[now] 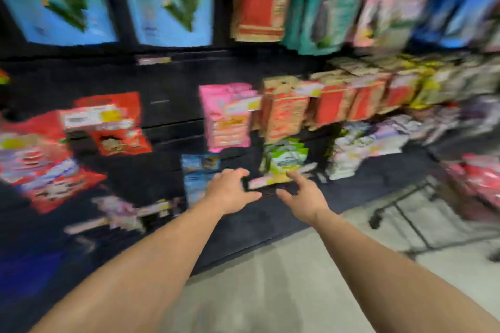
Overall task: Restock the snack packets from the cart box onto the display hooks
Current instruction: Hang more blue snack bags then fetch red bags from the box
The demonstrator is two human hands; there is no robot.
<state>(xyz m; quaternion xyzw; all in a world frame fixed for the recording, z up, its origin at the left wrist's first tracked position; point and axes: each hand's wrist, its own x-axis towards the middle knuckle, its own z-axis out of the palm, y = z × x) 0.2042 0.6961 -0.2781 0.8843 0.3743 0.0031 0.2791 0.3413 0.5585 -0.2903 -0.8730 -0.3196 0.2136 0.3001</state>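
Your two hands reach low toward the dark display wall, just below a green snack packet (284, 161) hanging on the bottom row. Your left hand (230, 190) has its grip wide, fingers spread and holding nothing; your right hand (304, 196) is likewise spread and bare. One blue packet (198, 176) hangs just left of your left hand, one pink packet (227, 119) above. The cart frame (405, 213) stands at right; the blur hides any box.

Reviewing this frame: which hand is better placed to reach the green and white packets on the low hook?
Right, probably. The right hand has its fingers spread just under the green and white packets. The left hand sits nearer the blue packet. Blur hides any contact.
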